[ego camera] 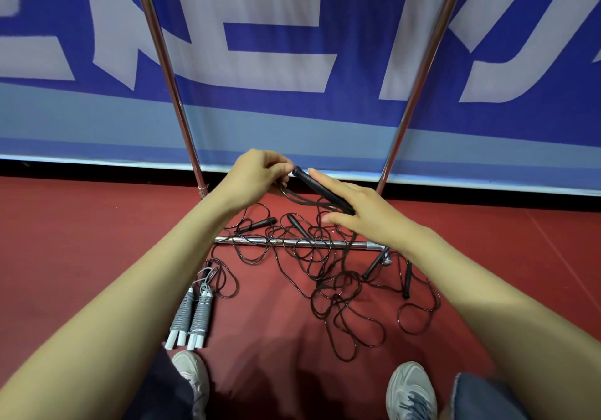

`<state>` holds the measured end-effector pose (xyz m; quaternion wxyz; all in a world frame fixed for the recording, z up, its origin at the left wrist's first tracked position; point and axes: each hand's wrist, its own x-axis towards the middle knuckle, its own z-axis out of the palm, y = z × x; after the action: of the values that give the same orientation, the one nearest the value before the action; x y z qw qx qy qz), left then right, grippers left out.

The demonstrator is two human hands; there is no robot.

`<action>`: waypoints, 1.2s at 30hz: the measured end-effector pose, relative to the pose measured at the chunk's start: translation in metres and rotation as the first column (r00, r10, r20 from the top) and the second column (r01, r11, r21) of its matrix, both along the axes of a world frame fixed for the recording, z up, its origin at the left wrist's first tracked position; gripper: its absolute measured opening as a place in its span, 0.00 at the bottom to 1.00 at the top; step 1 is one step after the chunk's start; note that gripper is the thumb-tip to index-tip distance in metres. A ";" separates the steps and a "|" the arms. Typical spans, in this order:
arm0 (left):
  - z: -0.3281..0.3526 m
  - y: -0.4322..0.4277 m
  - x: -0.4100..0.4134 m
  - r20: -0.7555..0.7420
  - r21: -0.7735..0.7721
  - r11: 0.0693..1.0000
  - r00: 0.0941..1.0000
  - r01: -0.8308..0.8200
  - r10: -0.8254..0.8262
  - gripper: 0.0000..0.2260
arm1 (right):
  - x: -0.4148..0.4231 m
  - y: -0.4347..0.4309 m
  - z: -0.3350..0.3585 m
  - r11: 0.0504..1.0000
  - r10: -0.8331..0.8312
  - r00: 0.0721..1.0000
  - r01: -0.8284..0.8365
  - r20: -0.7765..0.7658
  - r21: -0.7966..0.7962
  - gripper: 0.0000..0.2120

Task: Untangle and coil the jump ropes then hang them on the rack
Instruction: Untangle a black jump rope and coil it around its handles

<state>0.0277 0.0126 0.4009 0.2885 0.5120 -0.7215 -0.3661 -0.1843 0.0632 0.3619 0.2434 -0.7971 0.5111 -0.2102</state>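
The black handle (pixel 325 191) is held above the floor, its long axis slanting from upper left, towards the banner, down to lower right. The left hand (pixel 257 175) pinches its upper end with curled fingers (pixel 283 167), cord trailing below. The right hand (pixel 361 211) lies along its lower part, fingers (pixel 325 178) straight. Beneath, tangled black jump ropes (pixel 325 257) sprawl over the red floor (pixel 97 240) and across the chrome rack (pixel 260 241) base bar. Two coiled grey ropes (pixel 195 317) lie left, before a blue-and-white banner (pixel 292 120).
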 end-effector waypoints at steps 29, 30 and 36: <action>-0.008 0.016 -0.036 -0.684 0.351 0.932 0.657 -0.086 0.318 0.03 | 0.029 -0.008 0.001 0.986 -0.170 0.780 0.132 0.602 0.106 0.33; -0.008 0.015 -0.035 -0.697 0.353 0.933 0.645 -0.073 0.314 0.01 | 0.029 -0.008 0.002 0.986 -0.164 0.787 0.133 0.595 0.096 0.33; -0.005 0.014 -0.029 -0.698 0.275 0.959 0.701 0.074 0.146 0.07 | 0.028 -0.005 0.003 0.990 -0.137 0.795 0.086 0.591 0.114 0.33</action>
<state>-0.0010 0.0267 0.3957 0.4757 0.3807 -0.4837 -0.6283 -0.1563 0.0586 0.3652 0.4113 -0.6482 0.4628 -0.4433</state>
